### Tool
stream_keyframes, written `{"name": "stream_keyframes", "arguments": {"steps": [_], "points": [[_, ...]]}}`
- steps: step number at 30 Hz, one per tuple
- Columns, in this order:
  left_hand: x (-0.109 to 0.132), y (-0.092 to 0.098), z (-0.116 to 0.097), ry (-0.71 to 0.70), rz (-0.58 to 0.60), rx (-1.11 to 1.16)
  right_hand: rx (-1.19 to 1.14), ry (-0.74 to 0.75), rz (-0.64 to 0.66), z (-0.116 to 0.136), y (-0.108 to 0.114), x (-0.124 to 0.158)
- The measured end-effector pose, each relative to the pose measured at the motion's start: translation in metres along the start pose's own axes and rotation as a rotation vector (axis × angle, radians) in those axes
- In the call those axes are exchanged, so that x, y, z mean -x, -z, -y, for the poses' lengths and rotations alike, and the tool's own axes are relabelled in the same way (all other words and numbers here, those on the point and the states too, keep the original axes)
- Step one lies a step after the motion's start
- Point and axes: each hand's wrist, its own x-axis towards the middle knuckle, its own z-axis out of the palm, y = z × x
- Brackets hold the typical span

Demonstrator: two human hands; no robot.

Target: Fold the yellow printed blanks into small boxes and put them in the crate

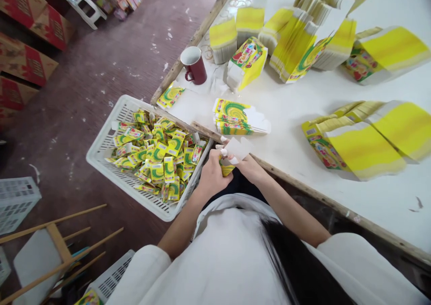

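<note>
Close together at the table's edge, both my hands are on one small yellow and white carton [237, 148]. My left hand [215, 172] has its fingers wrapped round the yellow lower part. My right hand [247, 165] pinches the white flap end, with white coverings on some fingertips. Just beyond them on the table lies a fanned stack of flat yellow cartons [232, 116]. To the left of my hands, a white plastic basket [134, 201] holds many small yellow cartons [157, 152].
On the white table [286, 130] stand a maroon mug [197, 67], a single flat carton [170, 95] and several large bundles of yellow cartons [367, 148]. A stool [84, 6], cardboard boxes [33, 64] and an overturned chair [38, 260] are on the floor at left.
</note>
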Motion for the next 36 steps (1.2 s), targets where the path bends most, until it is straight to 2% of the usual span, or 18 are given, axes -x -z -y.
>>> {"name": "stream_keyframes", "arguments": {"steps": [4, 6, 9, 11, 16, 19, 22, 24, 26, 28, 29, 31, 33, 34, 36], "points": [[-0.001, -0.002, 0.001, 0.048, 0.019, 0.0, 0.319, 0.233, 0.074, 0.003, -0.001, 0.007], [-0.002, -0.004, 0.001, 0.065, -0.021, 0.02, 0.453, 0.301, 0.016, 0.001, 0.0, 0.008], [-0.003, -0.003, -0.001, 0.116, -0.149, -0.005, 0.506, 0.335, -0.144, -0.002, 0.005, 0.006], [-0.003, 0.004, -0.002, 0.117, -0.175, -0.071, 0.557, 0.369, -0.168, -0.002, 0.009, 0.005], [-0.006, 0.031, 0.001, 0.044, -0.078, -0.17, 0.76, 0.383, 0.139, 0.006, 0.025, 0.008], [-0.011, 0.042, 0.001, 0.004, -0.035, -0.205, 0.758, 0.368, 0.258, 0.017, 0.04, 0.006], [-0.014, 0.044, -0.002, -0.03, -0.007, -0.194, 0.716, 0.382, 0.34, 0.026, 0.047, 0.003], [-0.015, 0.04, -0.005, -0.006, -0.041, -0.182, 0.677, 0.398, 0.269, 0.025, 0.04, 0.002], [-0.012, 0.034, -0.005, 0.058, -0.091, -0.138, 0.617, 0.398, 0.133, 0.018, 0.027, 0.003], [-0.006, 0.028, 0.0, 0.165, -0.161, 0.026, 0.528, 0.375, 0.037, 0.01, 0.016, 0.002], [-0.003, 0.025, 0.003, 0.236, -0.233, 0.17, 0.49, 0.36, 0.004, 0.008, 0.013, 0.001], [0.003, 0.022, 0.012, 0.392, -0.457, 0.548, 0.48, 0.331, -0.087, 0.009, 0.017, -0.006], [0.006, 0.019, 0.021, 0.574, -0.683, 0.924, 0.598, 0.313, -0.251, 0.017, 0.029, -0.02], [0.007, 0.017, 0.023, 0.677, -0.742, 1.07, 0.697, 0.305, -0.352, 0.021, 0.037, -0.029], [0.008, 0.012, 0.023, 0.875, -0.713, 1.264, 0.918, 0.272, -0.522, 0.027, 0.053, -0.048]]}}
